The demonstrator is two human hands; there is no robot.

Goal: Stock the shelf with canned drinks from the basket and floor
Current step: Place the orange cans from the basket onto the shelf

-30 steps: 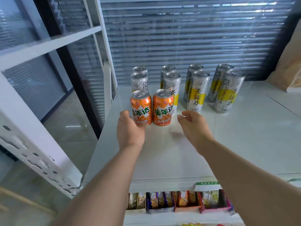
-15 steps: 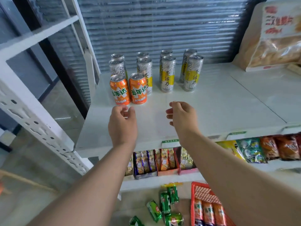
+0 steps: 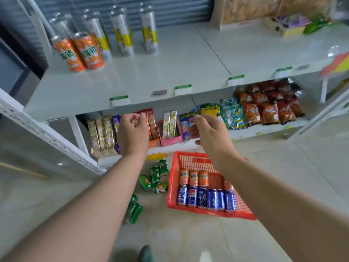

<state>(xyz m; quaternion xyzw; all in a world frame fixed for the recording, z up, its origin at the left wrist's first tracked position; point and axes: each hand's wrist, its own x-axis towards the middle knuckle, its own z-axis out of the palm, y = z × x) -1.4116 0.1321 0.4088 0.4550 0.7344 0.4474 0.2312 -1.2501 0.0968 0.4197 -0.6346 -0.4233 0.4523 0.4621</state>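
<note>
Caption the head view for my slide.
Empty left hand and right hand hover before the shelf; red basket of orange cans and blue cans below, green cans on the floor beside it.

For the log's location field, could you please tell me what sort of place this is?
Probably a small shop: price labels on the edge of the white shelf, bagged snacks below, and a red basket of canned drinks on the floor.

Bright daylight, motion blur, wide-angle edge distortion, soft glare
</note>
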